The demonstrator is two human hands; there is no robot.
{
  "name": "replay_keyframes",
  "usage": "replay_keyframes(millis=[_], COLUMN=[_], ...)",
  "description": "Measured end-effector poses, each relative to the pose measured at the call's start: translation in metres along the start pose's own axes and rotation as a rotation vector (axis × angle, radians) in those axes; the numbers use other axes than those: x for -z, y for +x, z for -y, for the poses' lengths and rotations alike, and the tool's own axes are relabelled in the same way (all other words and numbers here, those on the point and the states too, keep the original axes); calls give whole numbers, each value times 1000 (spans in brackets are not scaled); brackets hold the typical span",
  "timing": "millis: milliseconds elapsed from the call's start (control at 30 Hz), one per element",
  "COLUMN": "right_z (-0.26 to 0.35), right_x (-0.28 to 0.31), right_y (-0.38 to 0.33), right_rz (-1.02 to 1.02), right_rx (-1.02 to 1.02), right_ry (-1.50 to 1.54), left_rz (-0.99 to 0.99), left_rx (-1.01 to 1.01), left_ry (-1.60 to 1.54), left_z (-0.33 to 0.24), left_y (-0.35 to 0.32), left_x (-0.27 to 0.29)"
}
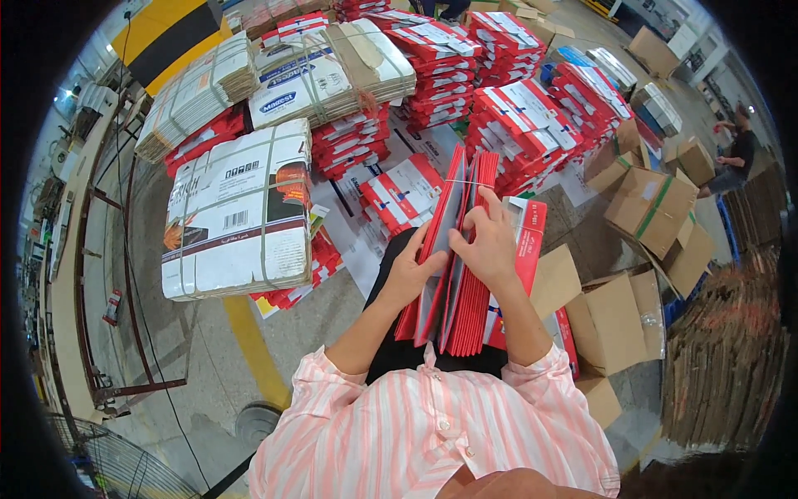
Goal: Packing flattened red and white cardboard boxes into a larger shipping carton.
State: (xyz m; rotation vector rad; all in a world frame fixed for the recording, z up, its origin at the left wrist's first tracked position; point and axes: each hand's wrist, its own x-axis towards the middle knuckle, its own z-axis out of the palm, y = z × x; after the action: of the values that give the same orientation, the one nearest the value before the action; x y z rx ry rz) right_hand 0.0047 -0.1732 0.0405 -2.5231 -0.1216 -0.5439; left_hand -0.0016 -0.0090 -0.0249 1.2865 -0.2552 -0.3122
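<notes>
A bundle of flat red cartons (474, 299) stands on edge over my lap, with a thin pale band (468, 182) running across its far end. The bundle is parted down the middle, and whitish inner faces show in the gap. My left hand (411, 268) is closed on the left part, thumb on the inner side. Over the right part lies my right hand (485, 249), its fingers bent and closed on the cartons near the gap. More red-and-white flat cartons (532, 237) lie by my right forearm.
Strapped stacks of flattened white cartons (241, 208) stand at left. Tall piles of red cartons (524, 121) rise ahead. Open brown boxes (611, 320) and stacked brown cardboard (719, 358) are at right. A person (735, 150) sits far right. A fan (116, 457) is lower left.
</notes>
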Motion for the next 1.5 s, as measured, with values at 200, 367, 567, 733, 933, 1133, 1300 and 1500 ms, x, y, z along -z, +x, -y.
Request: replay_keyframes(millis=[200, 367, 567, 733, 933, 1133, 1300, 1500], right_z=[1, -2, 1, 3, 2, -5, 3, 17], right_x=[-3, -5, -9, -6, -6, -8, -8, -5], right_y=[-2, -3, -2, -3, -1, -3, -3, -3], right_rz=[-20, -4, -24, 8, -43, -22, -32, 50], right_rx=[21, 21, 32, 12, -39, 52, 53, 9], right_ry=[39, -10, -21, -76, 77, -33, -30, -63], left_rz=[-29, -88, -107, -106, -122, -102, -147, -138], left_rx=[-12, 4, -32, 10, 88, 95, 31, 89], left_ry=[125, 62, 61, 92, 82, 60, 108, 61], left_z=[13, 0, 13, -3, 2, 6, 13, 11], left_y=[1, 0, 2, -2, -1, 2, 4, 0], left_x=[11, 2, 7, -3, 5, 5, 10, 14])
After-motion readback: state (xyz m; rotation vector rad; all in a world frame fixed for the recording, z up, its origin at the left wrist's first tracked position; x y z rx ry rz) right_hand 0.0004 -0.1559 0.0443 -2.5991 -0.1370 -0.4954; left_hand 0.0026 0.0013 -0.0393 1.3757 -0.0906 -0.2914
